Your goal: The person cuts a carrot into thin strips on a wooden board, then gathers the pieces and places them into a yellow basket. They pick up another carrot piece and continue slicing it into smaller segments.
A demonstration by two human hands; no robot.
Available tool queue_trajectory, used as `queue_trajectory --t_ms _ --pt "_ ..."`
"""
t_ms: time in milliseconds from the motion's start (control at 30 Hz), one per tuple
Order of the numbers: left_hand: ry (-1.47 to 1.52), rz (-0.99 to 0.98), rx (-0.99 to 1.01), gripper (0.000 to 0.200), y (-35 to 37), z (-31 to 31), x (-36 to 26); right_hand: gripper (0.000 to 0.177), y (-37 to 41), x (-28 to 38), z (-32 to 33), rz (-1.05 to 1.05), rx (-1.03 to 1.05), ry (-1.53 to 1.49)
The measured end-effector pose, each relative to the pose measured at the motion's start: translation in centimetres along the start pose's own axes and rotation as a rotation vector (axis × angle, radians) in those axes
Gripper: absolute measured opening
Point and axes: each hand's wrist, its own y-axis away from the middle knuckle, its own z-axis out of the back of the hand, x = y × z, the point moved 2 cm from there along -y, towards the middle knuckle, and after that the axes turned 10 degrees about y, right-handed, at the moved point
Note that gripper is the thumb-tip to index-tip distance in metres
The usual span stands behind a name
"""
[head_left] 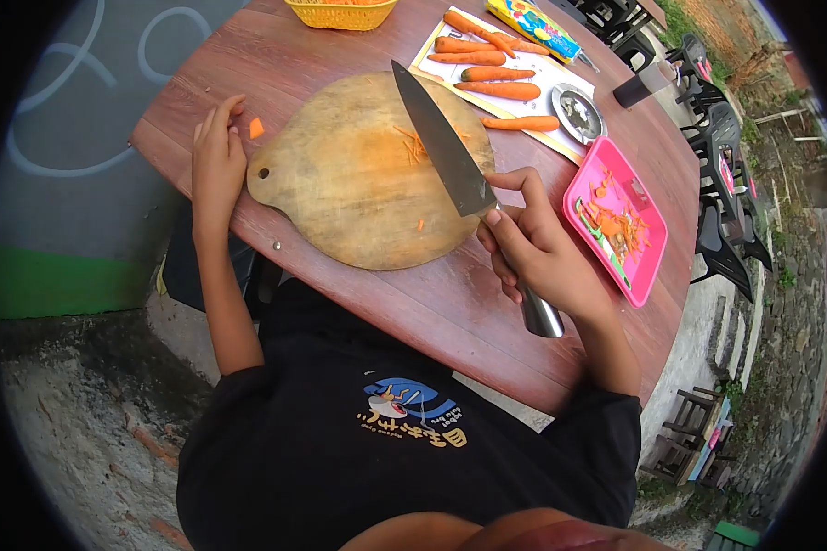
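Observation:
A kitchen knife (441,138) with a broad blade is in my right hand (538,243), whose fingers wrap round the metal handle. Its blade slants up and left over the wooden cutting board (340,193). Thin carrot shreds (413,144) lie on the board near the blade, and a tiny carrot bit (420,224) sits lower down. My left hand (219,151) rests at the table's left edge, holding nothing, fingers stretched out. Just right of its fingertips is a small orange carrot piece (256,128) on the tabletop.
Several whole carrots (496,90) lie on paper (560,142) at the back, beside a metal ashtray (579,115) and a colourful packet (538,29). A pink tray (648,248) holds peelings and a green-handled tool (606,243). A yellow basket (340,16) stands at the far edge, a dark-filled container (643,83) at right.

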Motion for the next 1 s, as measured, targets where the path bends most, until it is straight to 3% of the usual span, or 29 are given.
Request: queue_trajectory --t_ms 233,333,533,667,733,767,800,867,1000 --pt "0.093 0.080 -0.006 0.038 0.3 0.1 -0.9 0.031 0.2 -0.2 -1.0 -0.001 0.133 0.037" --pt "0.064 0.036 0.004 0.039 0.3 0.2 -1.1 0.033 -0.2 -0.4 -0.5 0.019 0.109 0.188" --pt "0.059 0.052 0.024 0.039 0.4 0.1 -1.0 0.033 0.0 -0.4 0.8 0.050 -0.001 0.200" --pt "0.055 0.020 0.024 0.038 0.5 0.1 -1.0 0.033 0.7 -0.2 1.1 0.129 0.245 0.214" --pt "0.052 0.022 0.025 0.038 0.4 0.1 -0.9 0.035 0.9 -0.1 1.0 0.093 0.468 0.299" --pt "0.061 0.017 0.016 0.038 0.3 0.2 -1.0 0.036 0.4 -1.7 0.9 0.310 0.448 0.397" --pt "0.070 0.015 0.014 0.038 0.6 0.1 -1.0 0.036 0.3 -1.7 0.9 0.302 0.452 0.392" --pt "0.064 0.016 0.019 0.038 0.6 0.1 -1.0 0.036 -0.3 -1.6 1.3 0.095 0.454 0.306" --pt "0.047 0.016 0.022 0.037 0.5 0.1 -1.0 0.035 -1.0 -1.9 3.0 0.132 0.226 0.411"
